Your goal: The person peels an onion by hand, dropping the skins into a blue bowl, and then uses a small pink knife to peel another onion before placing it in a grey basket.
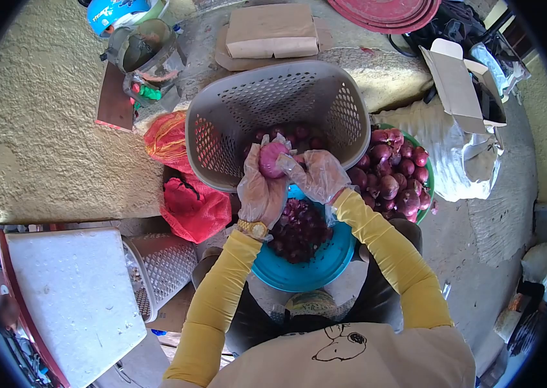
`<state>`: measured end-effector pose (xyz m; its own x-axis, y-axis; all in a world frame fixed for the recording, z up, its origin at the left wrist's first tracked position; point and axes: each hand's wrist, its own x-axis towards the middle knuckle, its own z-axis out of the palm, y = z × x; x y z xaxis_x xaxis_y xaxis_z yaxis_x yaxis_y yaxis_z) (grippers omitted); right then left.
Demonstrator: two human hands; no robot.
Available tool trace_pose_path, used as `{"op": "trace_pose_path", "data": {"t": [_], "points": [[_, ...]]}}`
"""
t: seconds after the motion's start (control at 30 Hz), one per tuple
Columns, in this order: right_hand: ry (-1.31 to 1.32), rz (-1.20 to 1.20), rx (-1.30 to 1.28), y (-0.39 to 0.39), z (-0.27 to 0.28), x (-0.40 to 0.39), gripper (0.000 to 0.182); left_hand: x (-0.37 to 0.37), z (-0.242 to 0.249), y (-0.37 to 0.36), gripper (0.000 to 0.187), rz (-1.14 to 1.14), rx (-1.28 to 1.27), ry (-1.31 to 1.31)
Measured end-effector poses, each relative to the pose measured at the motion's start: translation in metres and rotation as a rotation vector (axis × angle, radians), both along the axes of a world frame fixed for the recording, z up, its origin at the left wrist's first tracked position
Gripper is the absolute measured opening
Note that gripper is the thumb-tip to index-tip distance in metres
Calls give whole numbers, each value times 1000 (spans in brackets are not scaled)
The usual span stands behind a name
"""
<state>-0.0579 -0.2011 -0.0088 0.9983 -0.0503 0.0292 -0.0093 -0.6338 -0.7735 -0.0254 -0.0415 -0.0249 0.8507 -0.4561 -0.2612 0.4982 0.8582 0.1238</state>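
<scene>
A red onion (272,160) with a smooth pinkish-purple surface is held up in front of me. My left hand (262,191), in a clear plastic glove, has its fingers wrapped round it. My right hand (320,176), gloved the same way, pinches at the onion's right side; whether a bit of skin is between its fingertips I cannot make out. Both hands are over the near rim of a grey-brown perforated basket (267,84) with several onions at its bottom. Below them, a blue basin (286,277) holds dark onion skins (299,233).
A green-rimmed tub (430,187) heaped with red onions (389,187) stands right of the basket. Red mesh sacks (196,207) lie to the left. A white-topped table (73,297) and a white perforated basket (163,265) are at lower left. Cardboard (272,31) lies behind.
</scene>
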Motion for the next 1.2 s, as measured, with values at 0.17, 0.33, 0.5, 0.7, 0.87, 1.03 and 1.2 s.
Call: {"op": "trace_pose_path", "data": {"t": [0.17,0.33,0.5,0.7,0.87,1.03,1.2], "points": [[27,38,4,5,1,-5,70,7,-4,8,35,-7,-88,47],[-75,194,-155,1,21,-8,64,16,13,13,36,73,198,65],[-141,431,-298,-9,34,-5,52,26,14,24,40,30,58,163],[-121,390,-273,-16,21,-1,36,34,12,36,41,105,69,302],[-100,490,-353,-17,31,-1,40,37,7,40,39,98,118,308],[-97,428,-358,-17,32,-2,49,36,7,36,35,104,260,278],[156,602,-531,-16,37,-5,74,34,9,32,30,82,297,259]]}}
